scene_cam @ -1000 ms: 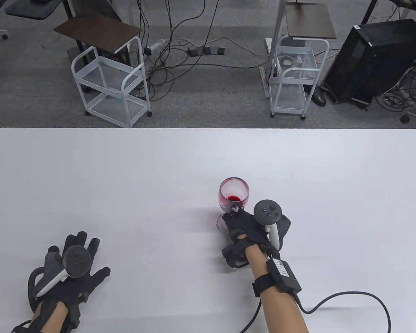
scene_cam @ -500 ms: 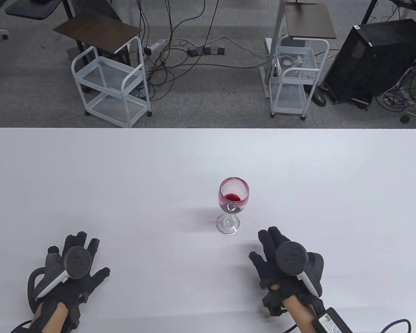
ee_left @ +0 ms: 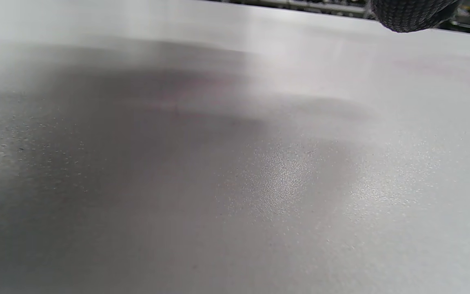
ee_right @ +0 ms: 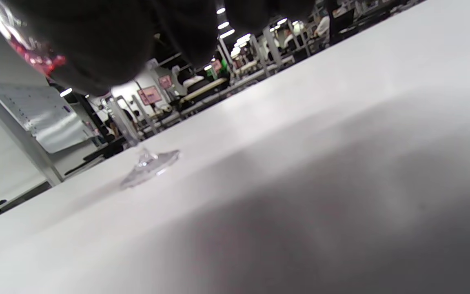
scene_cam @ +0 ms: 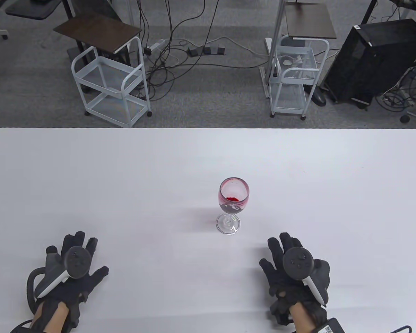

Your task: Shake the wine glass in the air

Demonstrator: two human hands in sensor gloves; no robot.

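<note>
A wine glass (scene_cam: 232, 204) with a little red wine stands upright on the white table (scene_cam: 159, 166), near the middle. Its foot (ee_right: 150, 166) and stem show in the right wrist view. My right hand (scene_cam: 291, 270) lies flat on the table, fingers spread, near the front edge and to the right of the glass, apart from it. My left hand (scene_cam: 72, 270) lies flat with fingers spread at the front left, far from the glass. Both hands are empty. One left fingertip (ee_left: 412, 14) shows at the top of the left wrist view.
Beyond the table's far edge stand two white wire carts (scene_cam: 112, 83) (scene_cam: 293, 74), a black computer case (scene_cam: 374, 59) and loose cables on the grey floor.
My right hand let go of the wine glass and drew back toward the front right, where it now lies flat. The glass stands alone. My left hand barely moved.
</note>
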